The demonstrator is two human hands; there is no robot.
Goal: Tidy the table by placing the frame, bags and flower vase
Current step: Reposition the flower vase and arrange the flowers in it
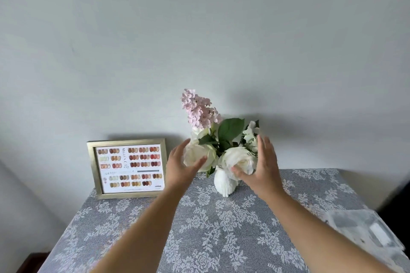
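Observation:
A white ribbed flower vase point(225, 183) stands at the back of the table, holding white roses, green leaves and a pink lilac sprig. My left hand point(180, 165) hovers open at the left rose, fingers spread. My right hand point(263, 167) is open beside the right rose, thumb near its petals. Neither hand grips anything. A gold frame point(127, 167) with a nail-colour chart leans upright against the wall, left of the vase. Clear plastic bags point(368, 232) lie blurred at the table's right edge.
The table point(210, 239) wears a grey cloth with white lace flowers. A pale wall rises directly behind the frame and vase. Dark floor shows past the table's left front corner and right side.

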